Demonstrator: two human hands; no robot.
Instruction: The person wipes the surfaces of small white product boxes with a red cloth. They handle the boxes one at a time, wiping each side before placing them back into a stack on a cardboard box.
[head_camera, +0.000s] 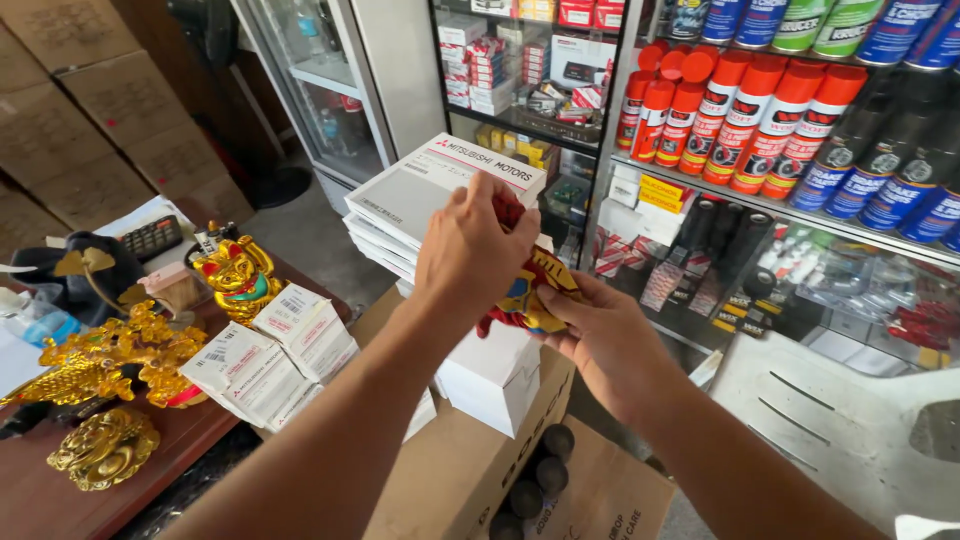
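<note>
Both hands hold a small red and yellow toy figure (527, 290) in front of me. My left hand (470, 250) covers its top, fingers closed around the red upper part. From below, my right hand (600, 335) grips its lower yellow side. Just behind the hands lies a stack of flat grey and white boxes (420, 190). Under the hands a white box (490, 375) sits on a brown cardboard carton (450, 470).
A wooden desk (60, 500) at left carries golden figurines (235, 275), small white boxes (270, 355) and a calculator (150, 237). Shelves of red-capped spray cans (750, 120) stand at right. A glass-door cabinet (320, 90) and stacked cartons (90, 110) are behind.
</note>
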